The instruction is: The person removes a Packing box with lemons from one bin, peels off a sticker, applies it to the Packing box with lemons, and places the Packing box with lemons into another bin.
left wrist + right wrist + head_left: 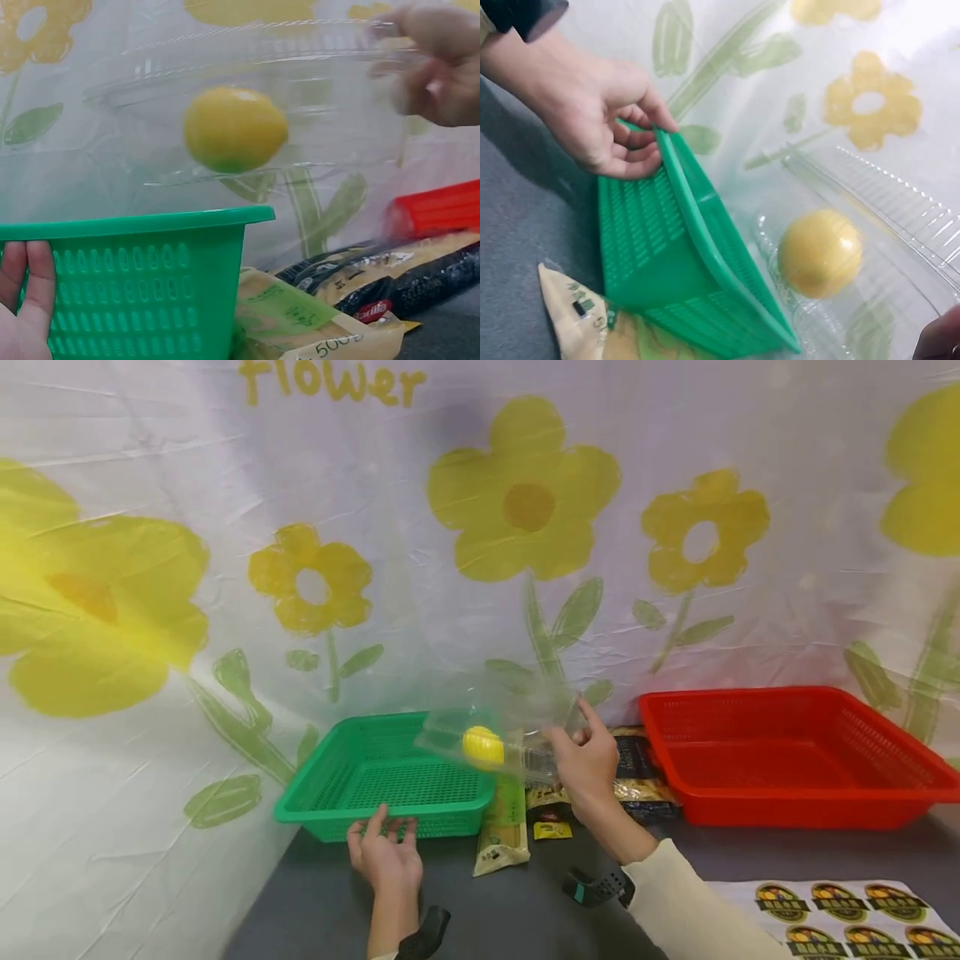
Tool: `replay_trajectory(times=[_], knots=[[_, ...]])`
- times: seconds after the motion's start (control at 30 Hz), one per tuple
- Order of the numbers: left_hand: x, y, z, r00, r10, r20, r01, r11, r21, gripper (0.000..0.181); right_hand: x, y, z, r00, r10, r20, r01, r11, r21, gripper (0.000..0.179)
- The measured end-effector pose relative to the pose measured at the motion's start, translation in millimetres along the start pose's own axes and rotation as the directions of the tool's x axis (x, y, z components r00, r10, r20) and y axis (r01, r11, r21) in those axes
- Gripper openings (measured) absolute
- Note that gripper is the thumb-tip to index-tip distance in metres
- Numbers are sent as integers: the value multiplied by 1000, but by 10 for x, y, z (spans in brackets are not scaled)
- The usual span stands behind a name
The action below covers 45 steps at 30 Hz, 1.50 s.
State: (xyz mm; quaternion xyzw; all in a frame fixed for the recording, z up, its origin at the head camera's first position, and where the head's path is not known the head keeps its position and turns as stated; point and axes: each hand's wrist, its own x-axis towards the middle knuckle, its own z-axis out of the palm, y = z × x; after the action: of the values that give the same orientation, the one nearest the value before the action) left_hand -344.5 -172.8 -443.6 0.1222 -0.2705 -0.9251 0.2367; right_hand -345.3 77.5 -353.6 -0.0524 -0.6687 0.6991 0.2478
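Observation:
My right hand (588,764) pinches the right end of a clear plastic container (337,90), held tilted above the table. A yellow lemon (483,747) lies inside it and shows through the wall. The container overlaps the right part of a green basket (378,823) in the head view. At that basket's front rim is my left hand (386,856). In the right wrist view, the left hand (604,112) has one digit over the rim and curled fingers against the outside wall. The basket holds nothing that shows.
Right of the green basket lie a cream-and-green food packet (504,839), dark packets (641,768) and a small yellow sachet (552,831). A red basket (795,810) stands at the right. A sheet of round stickers (840,902) lies at the front right. Behind hangs a flower-printed curtain (420,635).

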Motion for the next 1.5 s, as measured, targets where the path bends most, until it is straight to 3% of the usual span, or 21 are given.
replay_trajectory(times=[0.33, 0.63, 1.03, 1.5], knots=[[-2, -4, -35, 1000, -2, 9, 2, 1000, -3, 33, -228, -40, -508, 995, 84, 49, -85, 996, 4, 65], [11, -8, -35, 1000, 15, 14, -15, 1000, -8, 32, -391, -70, -908, 995, 68, 78, -68, 998, -10, 59], [4, -4, -25, 1000, 15, -5, -15, 1000, -4, 27, -572, 26, -1428, 974, 211, 82, -201, 973, -113, 60], [11, -12, -31, 1000, 20, -5, -20, 1000, 9, 28, -730, 239, -1732, 952, 277, 130, -259, 956, -139, 61]])
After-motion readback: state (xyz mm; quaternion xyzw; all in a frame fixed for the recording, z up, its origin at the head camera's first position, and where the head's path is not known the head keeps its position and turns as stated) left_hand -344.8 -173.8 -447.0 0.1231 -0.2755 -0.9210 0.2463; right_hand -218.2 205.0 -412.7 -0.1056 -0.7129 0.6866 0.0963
